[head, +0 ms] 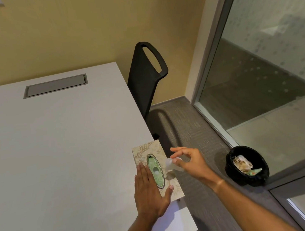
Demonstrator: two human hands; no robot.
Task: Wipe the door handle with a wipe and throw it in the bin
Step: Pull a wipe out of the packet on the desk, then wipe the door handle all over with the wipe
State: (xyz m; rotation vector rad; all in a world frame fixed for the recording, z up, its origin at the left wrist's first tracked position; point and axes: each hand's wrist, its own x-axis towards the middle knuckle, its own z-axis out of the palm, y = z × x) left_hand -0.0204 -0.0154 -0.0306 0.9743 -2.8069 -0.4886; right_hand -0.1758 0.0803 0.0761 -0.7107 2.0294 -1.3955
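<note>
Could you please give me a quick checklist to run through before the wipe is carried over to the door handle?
1. Wipe pinched in right hand: ok.
2. Wipe fully clear of the box slot: cannot tell.
3. Left hand pressing the wipe box flat on the table: ok.
4. Door handle in sight: not ok, out of view.
5. Bin within view on the floor, open, partly filled: ok.

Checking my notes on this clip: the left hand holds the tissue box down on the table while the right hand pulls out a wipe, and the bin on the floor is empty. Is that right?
Not quite. The head view shows the bin already holds crumpled paper. The rest stands: the left hand presses the tissue box on the table while the right hand pulls a wipe.
</note>
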